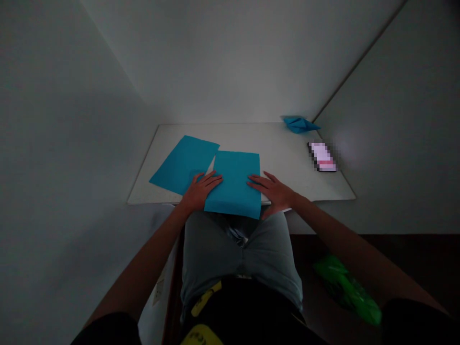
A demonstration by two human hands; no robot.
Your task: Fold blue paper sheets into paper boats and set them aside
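A blue sheet of paper (237, 184) lies in front of me, its near edge sticking out past the table's front edge. My left hand (201, 190) rests with fingers stretched out on its left side. On the right edge of that sheet lie the spread fingers of my right hand (275, 191), palm down. Neither hand grips anything. A second blue sheet (185, 163) lies askew to the left, its lower right part beside and partly behind my left hand.
The white table (266, 136) stands against walls at the back and right. A folded blue paper shape (300, 124) sits at the back right corner. Nearer, a phone with a lit, blurred screen (322, 156) lies by the right wall. A green plastic bag (347, 287) is on the floor.
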